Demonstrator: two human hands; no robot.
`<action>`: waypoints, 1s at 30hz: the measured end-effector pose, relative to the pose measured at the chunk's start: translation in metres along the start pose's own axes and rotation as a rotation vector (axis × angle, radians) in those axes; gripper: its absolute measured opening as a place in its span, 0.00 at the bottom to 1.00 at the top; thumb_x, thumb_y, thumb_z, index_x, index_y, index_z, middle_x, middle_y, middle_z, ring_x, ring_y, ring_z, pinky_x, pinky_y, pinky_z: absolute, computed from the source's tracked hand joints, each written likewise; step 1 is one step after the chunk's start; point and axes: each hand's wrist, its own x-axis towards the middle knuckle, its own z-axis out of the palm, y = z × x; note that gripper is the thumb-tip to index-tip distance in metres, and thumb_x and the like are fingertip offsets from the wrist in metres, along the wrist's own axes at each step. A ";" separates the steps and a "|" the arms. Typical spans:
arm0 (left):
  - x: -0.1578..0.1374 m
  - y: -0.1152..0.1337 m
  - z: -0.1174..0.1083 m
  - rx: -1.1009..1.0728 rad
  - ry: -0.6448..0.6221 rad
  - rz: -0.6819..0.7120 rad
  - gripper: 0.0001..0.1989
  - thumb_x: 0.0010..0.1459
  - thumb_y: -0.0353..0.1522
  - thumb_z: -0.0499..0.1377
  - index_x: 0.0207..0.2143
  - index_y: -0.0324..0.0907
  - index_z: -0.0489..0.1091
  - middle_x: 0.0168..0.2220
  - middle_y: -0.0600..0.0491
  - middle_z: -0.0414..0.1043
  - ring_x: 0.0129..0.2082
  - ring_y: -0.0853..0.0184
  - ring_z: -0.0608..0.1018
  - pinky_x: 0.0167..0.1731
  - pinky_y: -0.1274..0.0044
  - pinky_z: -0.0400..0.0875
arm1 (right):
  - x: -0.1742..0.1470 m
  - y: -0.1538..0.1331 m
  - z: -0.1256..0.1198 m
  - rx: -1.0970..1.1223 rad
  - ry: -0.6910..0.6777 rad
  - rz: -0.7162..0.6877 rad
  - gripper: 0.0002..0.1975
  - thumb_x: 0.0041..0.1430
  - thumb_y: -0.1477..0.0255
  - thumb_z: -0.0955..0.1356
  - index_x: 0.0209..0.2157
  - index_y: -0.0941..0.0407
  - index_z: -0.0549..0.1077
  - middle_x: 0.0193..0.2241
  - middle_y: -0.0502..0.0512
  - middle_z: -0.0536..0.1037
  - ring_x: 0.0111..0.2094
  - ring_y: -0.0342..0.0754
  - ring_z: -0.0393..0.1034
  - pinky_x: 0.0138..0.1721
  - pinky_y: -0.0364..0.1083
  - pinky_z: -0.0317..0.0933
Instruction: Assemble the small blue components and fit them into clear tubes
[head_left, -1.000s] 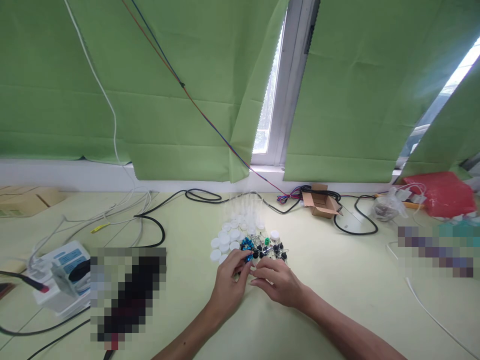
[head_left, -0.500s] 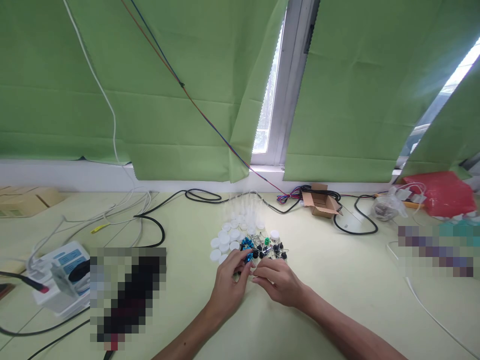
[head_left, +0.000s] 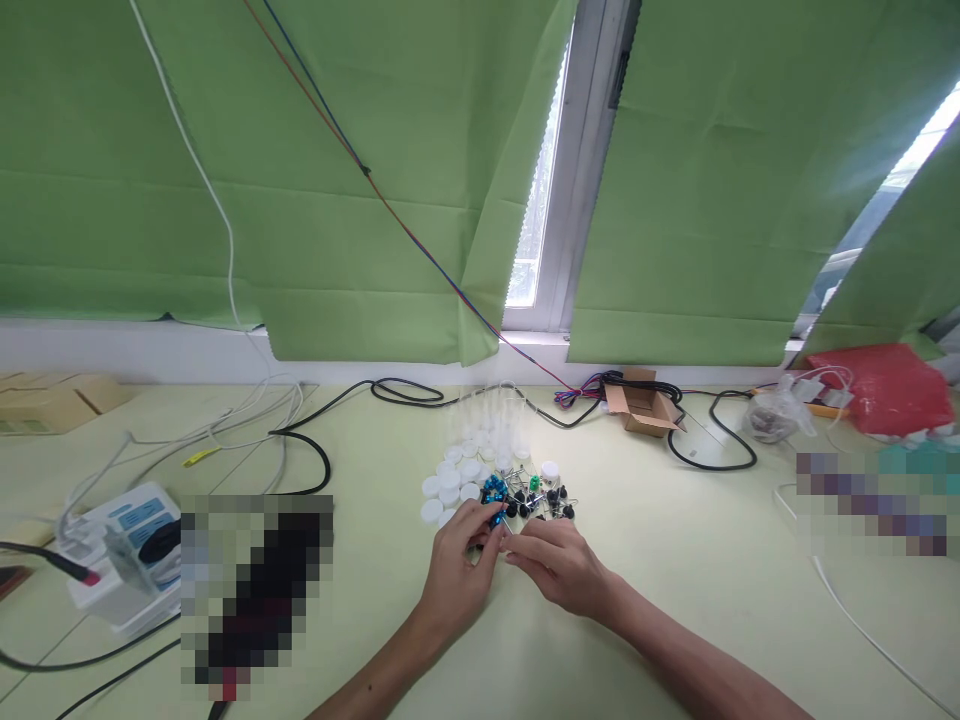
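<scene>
My left hand (head_left: 459, 565) is closed in a pinch on a small shiny blue part (head_left: 498, 518), partly hidden by the fingers. Close against it on the right, my right hand (head_left: 559, 562) pinches a thin silvery rod-like piece (head_left: 507, 530) whose tip points at the blue part. More blue pieces (head_left: 493, 484) lie just beyond the fingertips. Black knob-like parts with bent metal pins (head_left: 517, 498) and a small green piece (head_left: 535, 482) are scattered to their right. Round white caps (head_left: 448, 492) cluster beyond my left hand.
Clear upright tubes (head_left: 487, 418) stand behind the caps. An opened cardboard box (head_left: 643, 408) sits near the wall, with black cable (head_left: 716, 465) looping beside it. At left are a white power-strip-like unit (head_left: 124, 560) and white cords. A red bag (head_left: 885, 385) lies at far right.
Both hands stay at nearly the same spot. My right fingers have shifted very slightly, and the thin piece stays against the blue part.
</scene>
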 end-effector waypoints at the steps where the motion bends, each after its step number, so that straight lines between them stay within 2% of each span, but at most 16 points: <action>1: 0.000 0.000 0.000 -0.004 -0.003 -0.002 0.12 0.61 0.33 0.55 0.45 0.43 0.73 0.34 0.51 0.68 0.31 0.67 0.75 0.30 0.76 0.74 | 0.000 -0.001 -0.001 -0.004 -0.006 -0.007 0.07 0.65 0.78 0.62 0.42 0.56 0.71 0.24 0.50 0.71 0.23 0.42 0.63 0.24 0.42 0.53; 6: -0.001 0.000 -0.001 -0.005 -0.004 -0.003 0.12 0.61 0.34 0.55 0.46 0.43 0.72 0.35 0.51 0.68 0.33 0.67 0.75 0.32 0.76 0.74 | 0.003 -0.002 -0.004 -0.008 -0.061 -0.028 0.13 0.66 0.81 0.58 0.45 0.56 0.70 0.25 0.51 0.72 0.23 0.42 0.64 0.24 0.41 0.53; 17: -0.001 -0.001 0.000 0.007 -0.003 0.012 0.12 0.62 0.35 0.54 0.45 0.44 0.73 0.33 0.51 0.67 0.30 0.68 0.73 0.29 0.76 0.73 | 0.005 -0.007 -0.001 0.035 -0.037 0.024 0.09 0.64 0.79 0.60 0.41 0.57 0.69 0.22 0.50 0.72 0.21 0.42 0.65 0.25 0.42 0.57; 23: -0.002 -0.003 0.001 -0.011 -0.002 0.000 0.13 0.62 0.35 0.54 0.47 0.45 0.72 0.34 0.52 0.68 0.29 0.69 0.74 0.29 0.76 0.74 | 0.004 -0.006 0.000 0.082 -0.009 0.041 0.09 0.64 0.80 0.59 0.43 0.57 0.67 0.25 0.51 0.74 0.21 0.41 0.65 0.26 0.42 0.59; 30: -0.002 -0.002 0.000 -0.023 -0.016 -0.015 0.12 0.62 0.34 0.54 0.46 0.44 0.72 0.35 0.52 0.67 0.29 0.69 0.74 0.28 0.77 0.75 | 0.001 -0.004 0.001 0.108 -0.008 0.059 0.09 0.64 0.80 0.59 0.44 0.57 0.65 0.24 0.49 0.74 0.22 0.41 0.67 0.28 0.41 0.62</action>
